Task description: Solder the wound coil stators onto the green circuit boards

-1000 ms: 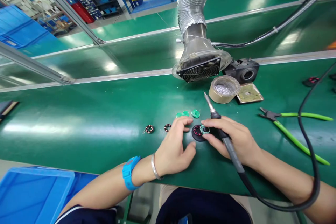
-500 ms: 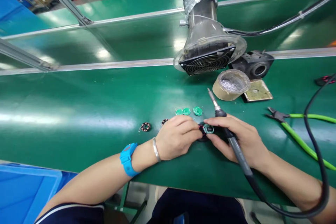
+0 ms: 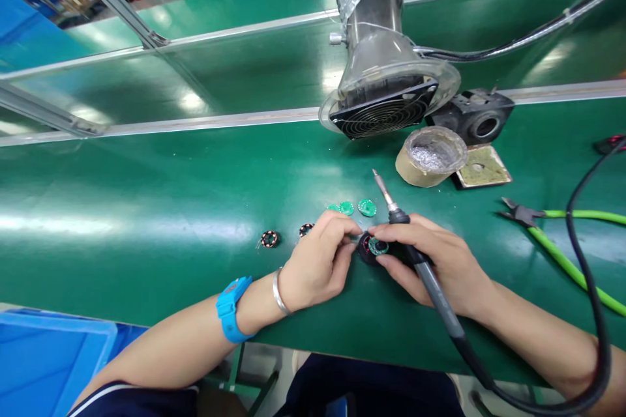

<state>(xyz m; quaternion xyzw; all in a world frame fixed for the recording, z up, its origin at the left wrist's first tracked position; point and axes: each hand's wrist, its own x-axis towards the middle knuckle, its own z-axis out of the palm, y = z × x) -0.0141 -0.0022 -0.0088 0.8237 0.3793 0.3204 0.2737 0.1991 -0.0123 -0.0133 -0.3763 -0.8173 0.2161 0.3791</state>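
My right hand [image 3: 447, 264] pinches a small round green circuit board [image 3: 378, 246] between thumb and forefinger. Lying across that same hand is a soldering iron [image 3: 443, 296], its bare tip pointing up and away over the bench. A round black part with red inside [image 3: 364, 251] sits beneath and left of the board. My left hand [image 3: 315, 267] is closed in a pinch at the black part's left edge; what its fingertips grip is too small to make out. Two copper-wound rings, one near ring [image 3: 306, 229] and one farther left [image 3: 269, 239], lie beside it. Several green round boards [image 3: 366, 208] rest beyond the hands.
A fume extractor [image 3: 386, 111] hangs over the green bench [image 3: 122, 208]. Behind the iron's tip stand a tan tub of silvery material [image 3: 411, 166], a sponge tray [image 3: 484, 166] and a black holder [image 3: 476, 118]. Green-handled cutters [image 3: 552, 247] lie right, near the iron's cable [image 3: 589, 273].
My left fingers have drawn back left from the black part, uncovering more of it. My right hand, with the board and soldering iron, has shifted slightly left.
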